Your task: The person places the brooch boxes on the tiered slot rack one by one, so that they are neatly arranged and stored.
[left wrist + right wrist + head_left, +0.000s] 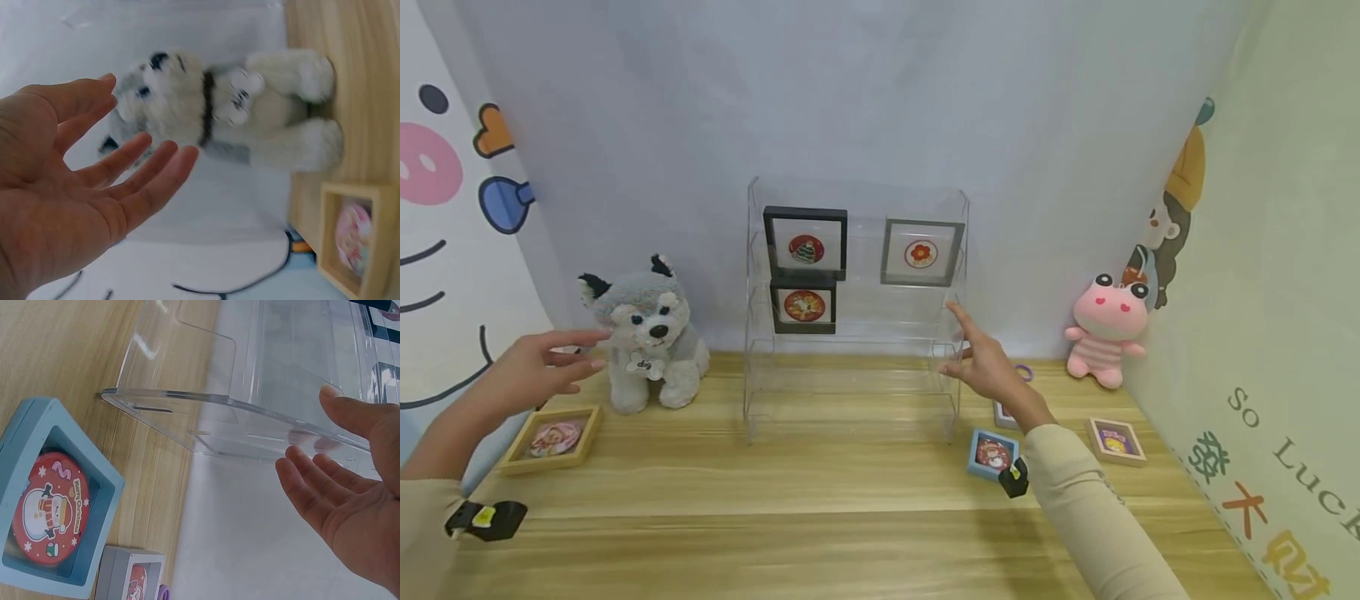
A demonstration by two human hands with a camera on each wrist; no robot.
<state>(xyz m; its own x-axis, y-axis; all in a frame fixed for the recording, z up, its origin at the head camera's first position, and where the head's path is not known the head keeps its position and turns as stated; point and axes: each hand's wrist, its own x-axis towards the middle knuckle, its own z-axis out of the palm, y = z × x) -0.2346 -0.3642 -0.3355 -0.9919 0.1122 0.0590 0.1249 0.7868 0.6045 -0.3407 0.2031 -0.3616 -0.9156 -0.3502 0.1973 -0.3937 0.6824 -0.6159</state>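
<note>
Left hand point(542, 368) and right hand point(992, 365) spread, empty, flanking acrylic display rack point(859, 325).
Best grip its side lightly, lest framed badges point(806, 246) shift.

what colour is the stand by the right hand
Colourless: the stand is clear and see-through, best seen in the right wrist view.

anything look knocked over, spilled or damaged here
Nothing looks spilled or damaged. The three frames on the clear rack stand up, and the husky plush and pink plush are upright. At most, the light blue frame on the table lies at a slight angle.
</note>
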